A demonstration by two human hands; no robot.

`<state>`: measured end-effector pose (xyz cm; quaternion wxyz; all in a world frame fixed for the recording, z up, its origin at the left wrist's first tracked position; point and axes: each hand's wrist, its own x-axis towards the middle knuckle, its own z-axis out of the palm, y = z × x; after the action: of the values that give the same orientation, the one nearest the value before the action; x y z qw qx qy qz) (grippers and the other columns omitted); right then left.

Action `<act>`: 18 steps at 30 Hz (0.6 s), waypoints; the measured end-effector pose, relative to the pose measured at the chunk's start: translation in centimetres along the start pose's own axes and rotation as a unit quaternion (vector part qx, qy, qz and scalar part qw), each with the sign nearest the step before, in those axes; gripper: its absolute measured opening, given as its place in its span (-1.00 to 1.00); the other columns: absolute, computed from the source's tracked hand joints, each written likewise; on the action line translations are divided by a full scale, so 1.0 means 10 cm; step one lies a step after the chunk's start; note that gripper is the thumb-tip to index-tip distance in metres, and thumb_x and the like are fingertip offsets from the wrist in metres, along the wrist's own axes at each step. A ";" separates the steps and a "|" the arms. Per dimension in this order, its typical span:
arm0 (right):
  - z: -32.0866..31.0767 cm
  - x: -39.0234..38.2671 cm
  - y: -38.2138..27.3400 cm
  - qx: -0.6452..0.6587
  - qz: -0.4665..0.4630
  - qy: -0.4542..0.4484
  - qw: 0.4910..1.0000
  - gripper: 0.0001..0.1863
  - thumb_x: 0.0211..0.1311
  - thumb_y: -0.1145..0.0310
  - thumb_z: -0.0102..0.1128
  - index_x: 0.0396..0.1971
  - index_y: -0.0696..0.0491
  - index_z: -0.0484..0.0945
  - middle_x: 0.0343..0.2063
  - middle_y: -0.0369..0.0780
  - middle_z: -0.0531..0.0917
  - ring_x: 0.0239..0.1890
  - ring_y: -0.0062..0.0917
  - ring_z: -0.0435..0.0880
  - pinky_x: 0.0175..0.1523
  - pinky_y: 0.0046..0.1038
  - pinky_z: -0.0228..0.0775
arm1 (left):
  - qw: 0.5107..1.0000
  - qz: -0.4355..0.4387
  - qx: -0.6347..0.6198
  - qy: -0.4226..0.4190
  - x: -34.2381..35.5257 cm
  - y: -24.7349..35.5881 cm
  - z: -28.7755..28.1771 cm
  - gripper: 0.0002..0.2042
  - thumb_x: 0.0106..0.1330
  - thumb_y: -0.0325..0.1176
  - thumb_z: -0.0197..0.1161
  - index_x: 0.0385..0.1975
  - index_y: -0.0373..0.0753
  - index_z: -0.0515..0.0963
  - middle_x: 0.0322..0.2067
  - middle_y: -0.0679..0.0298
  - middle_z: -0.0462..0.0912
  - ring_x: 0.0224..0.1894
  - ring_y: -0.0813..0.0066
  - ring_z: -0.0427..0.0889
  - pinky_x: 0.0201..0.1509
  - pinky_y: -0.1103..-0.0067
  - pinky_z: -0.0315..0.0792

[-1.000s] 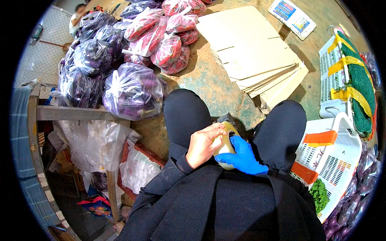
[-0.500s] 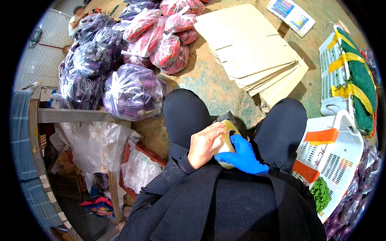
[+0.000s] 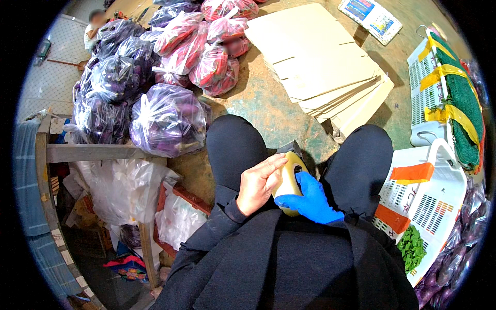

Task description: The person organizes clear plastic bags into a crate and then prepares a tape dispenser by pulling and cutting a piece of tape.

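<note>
My right hand (image 3: 313, 200), in a blue glove, grips a thick roll of yellowish packing tape (image 3: 285, 185) between my thighs. The fingers lie at the roll's dark core opening, and the thumb goes across its near part. At the far end of the roll is a dark piece (image 3: 290, 147) that looks like a tape dispenser's head. Bare, my left hand (image 3: 258, 182) lies against the left side of the roll with its fingers stretched out. Its fingertips are near the roll's upper part; whether they hold the tape's edge is too small to tell.
Ahead lies a stack of flat cardboard (image 3: 315, 57). Bags of purple vegetables (image 3: 170, 119) and red ones (image 3: 217, 67) are heaped front left. At right stand white plastic crates (image 3: 429, 201), one holding green leaves (image 3: 412, 248). A wooden rail (image 3: 98, 152) runs at left. A person (image 3: 93, 31) is far left.
The fingers of my left hand have straightened from a bent, pinching shape and now lie along the roll. My right hand keeps its grip. The whole view has shifted slightly.
</note>
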<state>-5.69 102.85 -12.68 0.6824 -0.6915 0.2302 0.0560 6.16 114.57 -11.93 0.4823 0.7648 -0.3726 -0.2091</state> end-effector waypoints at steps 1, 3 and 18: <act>-0.01 0.00 -0.03 -0.003 0.002 -0.001 1.000 -0.40 -0.18 0.22 0.36 -0.12 0.18 0.34 -0.27 -0.17 0.51 -0.23 -0.54 0.48 -0.17 -0.47 0.36 | 1.000 0.001 -0.003 -0.005 0.00 0.01 -0.01 -0.71 0.07 -0.59 0.07 -0.16 -0.30 0.51 -0.12 0.05 0.53 -0.05 0.30 0.52 0.02 0.57 0.36; -0.01 -0.01 -0.06 0.004 0.004 -0.001 1.000 -0.40 -0.18 0.23 0.35 -0.12 0.18 0.34 -0.28 -0.17 0.51 -0.24 -0.54 0.48 -0.19 -0.47 0.37 | 1.000 0.000 -0.001 -0.018 0.00 0.04 -0.04 -0.71 0.09 -0.55 0.11 -0.14 -0.30 0.50 -0.10 0.05 0.51 -0.04 0.31 0.51 0.02 0.57 0.36; 0.03 -0.05 -0.11 -0.028 0.015 0.005 0.999 -0.41 -0.23 0.15 0.38 -0.25 0.22 0.36 -0.42 -0.09 0.52 -0.40 -0.42 0.52 -0.33 -0.40 0.37 | 0.999 0.015 0.026 -0.019 -0.02 0.04 -0.06 -0.75 0.06 -0.52 0.13 -0.22 -0.34 0.52 -0.14 0.04 0.54 -0.09 0.27 0.55 -0.03 0.55 0.41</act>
<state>-5.61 103.19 -11.47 0.6605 -0.7072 0.2425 0.0691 6.28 115.00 -11.34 0.4581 0.7674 -0.3982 -0.2067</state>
